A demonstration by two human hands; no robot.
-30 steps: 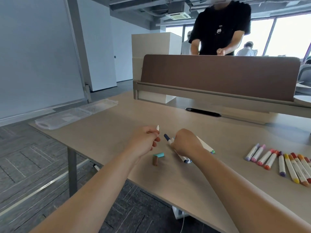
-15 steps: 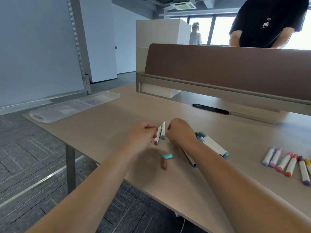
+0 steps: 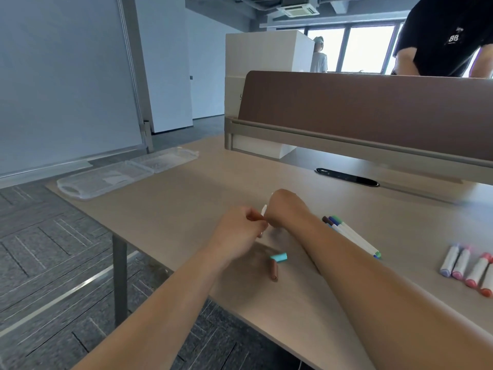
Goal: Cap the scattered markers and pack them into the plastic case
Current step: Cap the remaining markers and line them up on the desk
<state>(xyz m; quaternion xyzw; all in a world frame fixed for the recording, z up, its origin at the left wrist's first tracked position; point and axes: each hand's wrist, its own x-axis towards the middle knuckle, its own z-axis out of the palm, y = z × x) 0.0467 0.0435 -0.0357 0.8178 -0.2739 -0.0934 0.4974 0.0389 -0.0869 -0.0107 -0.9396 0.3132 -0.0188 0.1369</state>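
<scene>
My left hand (image 3: pixel 237 232) and my right hand (image 3: pixel 286 209) meet over the middle of the table, both closed around thin white markers (image 3: pixel 264 210); a reddish-brown piece shows at my left fingertips. Most of what they hold is hidden. Two loose caps lie in front of them: a teal cap (image 3: pixel 279 257) and a brown cap (image 3: pixel 274 269). Several thin markers (image 3: pixel 352 236) lie in a bundle to the right of my right forearm. The clear plastic case (image 3: pixel 125 173) lies open at the table's far left corner.
A row of thick capped markers (image 3: pixel 469 268) lies at the right edge of the view. A brown divider panel (image 3: pixel 368 110) runs along the back of the table, with a person in a black shirt (image 3: pixel 442 36) behind it. The table's left edge drops to carpet.
My hands have come closer together around the markers, and the right hand now covers most of them. The view has swung left and down, so the case sits nearer the middle.
</scene>
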